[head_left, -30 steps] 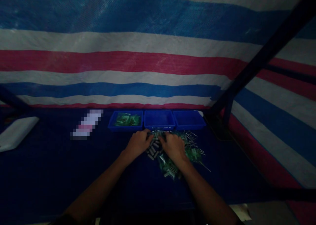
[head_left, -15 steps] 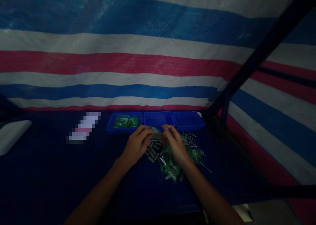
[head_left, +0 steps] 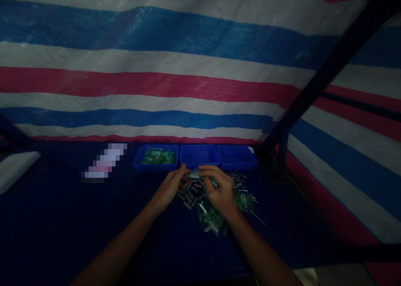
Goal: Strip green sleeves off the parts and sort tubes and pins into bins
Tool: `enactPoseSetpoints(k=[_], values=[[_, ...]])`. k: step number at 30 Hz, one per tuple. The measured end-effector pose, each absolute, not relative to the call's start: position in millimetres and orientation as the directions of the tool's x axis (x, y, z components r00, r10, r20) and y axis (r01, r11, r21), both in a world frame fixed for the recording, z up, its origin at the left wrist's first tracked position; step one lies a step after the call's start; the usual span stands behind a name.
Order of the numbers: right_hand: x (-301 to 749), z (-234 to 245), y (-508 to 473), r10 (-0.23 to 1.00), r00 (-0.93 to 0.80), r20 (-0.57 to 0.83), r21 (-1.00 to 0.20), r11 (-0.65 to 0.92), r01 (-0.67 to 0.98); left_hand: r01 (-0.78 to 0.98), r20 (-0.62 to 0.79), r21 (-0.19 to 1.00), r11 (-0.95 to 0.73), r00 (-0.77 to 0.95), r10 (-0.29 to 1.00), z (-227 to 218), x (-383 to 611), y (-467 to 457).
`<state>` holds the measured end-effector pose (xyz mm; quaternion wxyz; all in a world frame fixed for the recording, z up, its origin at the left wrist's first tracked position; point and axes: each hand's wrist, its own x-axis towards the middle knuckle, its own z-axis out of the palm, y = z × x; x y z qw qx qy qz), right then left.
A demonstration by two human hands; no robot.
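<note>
My left hand (head_left: 171, 186) and my right hand (head_left: 219, 190) meet over a heap of small parts on a dark blue table (head_left: 62, 219). Between their pinched fingertips they hold a small green packet (head_left: 194, 175). Under them lie several short grey cylinders (head_left: 189, 194) and a pile of green packets with thin metal leads (head_left: 241, 196). Just behind stand three blue trays: the left tray (head_left: 156, 157) has green packets in it, the middle tray (head_left: 198, 155) and the right tray (head_left: 236, 156) look bare inside.
A striped red, white and blue tarp (head_left: 156, 81) forms the back and right walls. A dark metal post (head_left: 316, 81) slants up at the right. A white flat object (head_left: 15, 169) lies at the table's far left; a blurred label (head_left: 105, 167) lies left of the trays.
Both hands lifted from flat on the heap and drew their fingertips together on a green packet. The camera tilted slightly.
</note>
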<state>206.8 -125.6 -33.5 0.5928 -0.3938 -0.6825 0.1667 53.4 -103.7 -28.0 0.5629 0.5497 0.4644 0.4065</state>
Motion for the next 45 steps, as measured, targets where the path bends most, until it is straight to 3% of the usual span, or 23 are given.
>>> enactPoseSetpoints(k=[3, 7, 10, 13, 16, 18, 21, 23, 25, 27, 30, 34, 39, 42, 43, 45], values=[[204, -37, -128, 0.71, -0.079, 0.7, -0.626, 0.663, 0.411, 0.031, 0.001, 0.999, -0.011, 0.31, 0.951, -30, 55, -103], [202, -38, -128, 0.784, -0.017, 0.621, -0.674, 0.545, 0.498, 0.1, 0.305, 0.941, -0.323, 0.157, 0.939, -30, 52, -101], [206, -34, -125, 0.867, 0.028, 0.497, -0.81, 0.452, 0.374, 0.321, 0.581, 0.73, -0.603, 0.173, 0.795, -33, 47, -102], [209, -33, -122, 0.948, -0.01, 0.319, -0.929, 0.315, 0.195, 0.404, 0.673, 0.549, -0.732, 0.306, 0.673, -37, 46, -106], [208, -36, -121, 0.969, 0.027, 0.244, -0.955, 0.235, 0.182, 0.409, 0.642, 0.561, -0.719, 0.334, 0.69, -36, 49, -110], [206, -38, -121, 0.938, 0.102, 0.33, -0.916, 0.292, 0.274, 0.409, 0.563, 0.666, -0.624, 0.273, 0.78, -32, 51, -112], [205, -37, -123, 0.823, 0.152, 0.548, -0.779, 0.435, 0.452, 0.332, 0.323, 0.863, -0.382, 0.22, 0.921, -23, 52, -113], [205, -36, -125, 0.751, 0.078, 0.656, -0.67, 0.532, 0.518, 0.204, 0.109, 0.966, -0.156, 0.224, 0.968, -18, 52, -112], [205, -34, -126, 0.713, -0.051, 0.699, -0.585, 0.612, 0.533, 0.071, -0.069, 0.996, 0.054, 0.237, 0.969, -16, 50, -111], [205, -32, -125, 0.707, -0.161, 0.688, -0.532, 0.643, 0.551, 0.002, -0.141, 0.989, 0.145, 0.246, 0.959, -15, 47, -106], [213, -26, -123, 0.745, -0.138, 0.652, -0.531, 0.58, 0.619, 0.028, -0.073, 0.997, 0.07, 0.149, 0.986, -10, 35, -94], [240, -15, -117, 0.809, 0.037, 0.586, -0.604, 0.406, 0.685, 0.151, 0.11, 0.985, -0.083, -0.185, 0.976, -4, 1, -70], [264, -10, -115, 0.854, 0.108, 0.509, -0.638, 0.291, 0.713, 0.435, 0.248, 0.899, -0.054, -0.402, 0.882, -14, -37, -54], [259, -11, -116, 0.87, 0.067, 0.489, -0.638, 0.304, 0.708, 0.697, 0.438, 0.712, -0.081, -0.351, 0.828, -21, -29, -67], [256, -11, -117, 0.878, 0.041, 0.477, -0.636, 0.313, 0.705, 0.743, 0.481, 0.657, -0.128, -0.282, 0.83, -22, -19, -76], [251, -11, -117, 0.891, -0.007, 0.455, -0.634, 0.329, 0.7, 0.762, 0.431, 0.589, -0.267, -0.016, 0.902, -23, 6, -98]])
